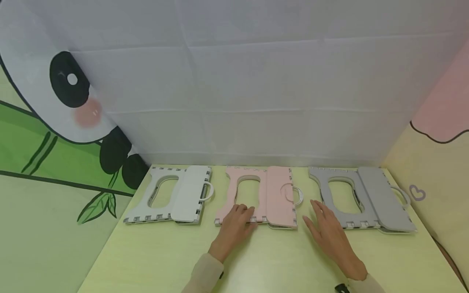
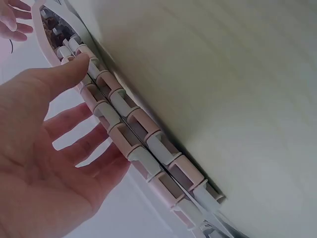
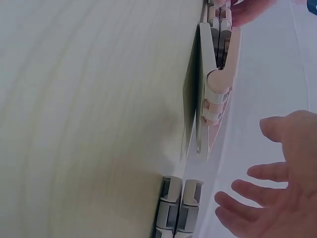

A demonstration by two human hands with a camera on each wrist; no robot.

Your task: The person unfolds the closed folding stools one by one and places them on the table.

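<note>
A pink folding stool lies folded flat on the table, with a curved carry handle at its right side. My left hand grips its near edge beside the oval opening. In the left wrist view the thumb lies against the hinged edge, and the other fingers reach over the top face. My right hand hovers with spread fingers between the pink stool and a grey folding stool, holding nothing. The right wrist view shows that hand apart from both stools.
To the left of the pink one, a white folding stool lies folded in the same row. Behind the pale yellow table hangs a white cloth. A cartoon-printed cloth covers the left side. A dark cable runs beside the right edge.
</note>
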